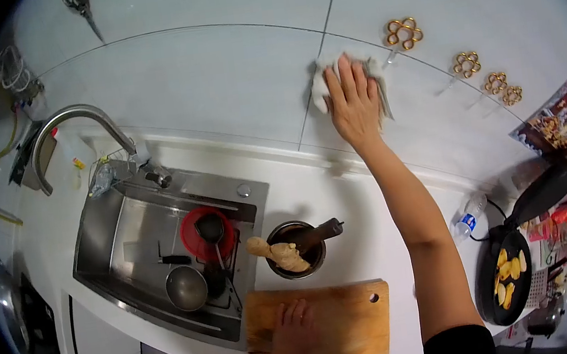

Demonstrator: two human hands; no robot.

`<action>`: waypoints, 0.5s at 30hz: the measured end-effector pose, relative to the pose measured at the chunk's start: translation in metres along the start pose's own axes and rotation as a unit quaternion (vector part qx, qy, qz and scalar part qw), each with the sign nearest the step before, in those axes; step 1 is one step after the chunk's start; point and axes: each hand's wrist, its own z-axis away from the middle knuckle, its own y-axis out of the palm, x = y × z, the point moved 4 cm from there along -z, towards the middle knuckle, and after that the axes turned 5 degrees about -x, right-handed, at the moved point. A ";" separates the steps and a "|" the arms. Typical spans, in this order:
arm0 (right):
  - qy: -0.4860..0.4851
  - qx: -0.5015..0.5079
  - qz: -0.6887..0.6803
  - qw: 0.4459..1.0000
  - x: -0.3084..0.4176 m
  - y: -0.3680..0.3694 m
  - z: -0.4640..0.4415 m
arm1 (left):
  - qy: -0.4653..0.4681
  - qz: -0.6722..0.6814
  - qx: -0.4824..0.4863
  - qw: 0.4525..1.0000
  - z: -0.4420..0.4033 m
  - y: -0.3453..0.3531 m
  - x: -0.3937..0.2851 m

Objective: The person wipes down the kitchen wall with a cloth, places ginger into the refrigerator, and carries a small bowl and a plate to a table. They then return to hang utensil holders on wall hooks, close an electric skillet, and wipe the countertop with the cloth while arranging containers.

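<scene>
My right hand [354, 107] presses a pale cloth [320, 93] against the tiled wall, its fingers stretched over the cloth. Low in the view, my left hand [293, 329] lies with fingers extended on a wooden cutting board [361, 331]. Just beyond the board stands a round metal pot [292, 227]. A knobbly piece of ginger [287, 257] rests across its rim, along with a dark brown cylindrical handle [323, 232]; what that belongs to is hidden.
Left is a steel sink [139, 224] holding a red basin [195, 239], a black ladle [210, 227] and a small pan [186, 288]. Gold hooks [404, 33] stick out of the wall. At right are a plastic bottle [471, 215] and an open electric griddle [488, 286] with yellowish slices.
</scene>
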 end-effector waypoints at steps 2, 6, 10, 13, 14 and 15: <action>0.019 -0.047 0.026 0.998 0.011 0.008 -0.038 | -0.003 0.003 -0.019 1.000 0.001 0.009 0.004; -0.009 -0.153 0.021 0.988 0.027 -0.009 -0.130 | 0.015 -0.010 0.010 1.000 0.010 0.018 0.009; -0.059 -0.146 -0.012 0.988 0.033 0.006 -0.134 | 0.001 0.005 0.032 0.999 0.001 0.012 0.004; -0.196 0.014 0.082 0.977 0.060 0.047 -0.053 | 0.016 0.007 0.019 1.000 0.001 0.013 0.003; -0.208 0.034 0.049 0.976 0.061 0.062 -0.014 | 0.028 0.000 0.004 1.000 0.003 0.014 0.003; -0.246 0.089 0.043 0.964 0.060 0.066 0.009 | 0.009 -0.005 0.022 1.000 0.008 0.019 0.005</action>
